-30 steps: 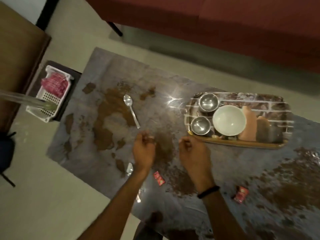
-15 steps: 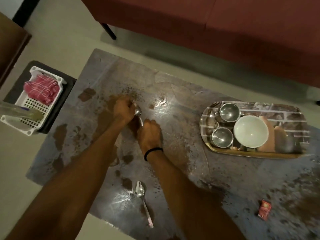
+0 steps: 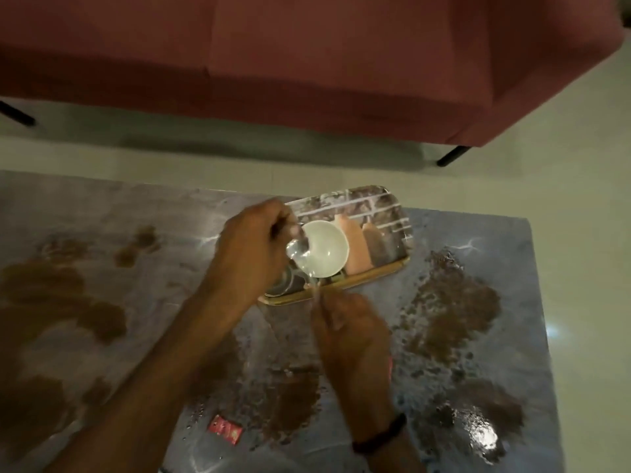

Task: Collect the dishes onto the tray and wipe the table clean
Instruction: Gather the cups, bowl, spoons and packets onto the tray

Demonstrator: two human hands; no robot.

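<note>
A patterned tray [image 3: 382, 208] sits on the stained table [image 3: 512, 254], with a white bowl [image 3: 327, 247] in it. My left hand [image 3: 252, 247] hovers over the tray's left end and grips a metal spoon [image 3: 296, 251], whose scoop lies at the bowl's left rim. Just in front of the tray's near edge, my right hand [image 3: 351, 332] pinches a second spoon [image 3: 317, 290]; its tip points at the tray rim. A steel cup [image 3: 285, 285] shows partly under my left hand. Motion blur softens both hands.
Brown spills [image 3: 454, 302] cover much of the tabletop on both sides. A red sachet [image 3: 225, 431] lies near the front edge, between my forearms. A red sofa [image 3: 307, 63] stands beyond the table across a strip of pale floor.
Both hands picked up the spoons from the table's left part and carried them right to the tray. The view swung right, so the white basket is out of sight.
</note>
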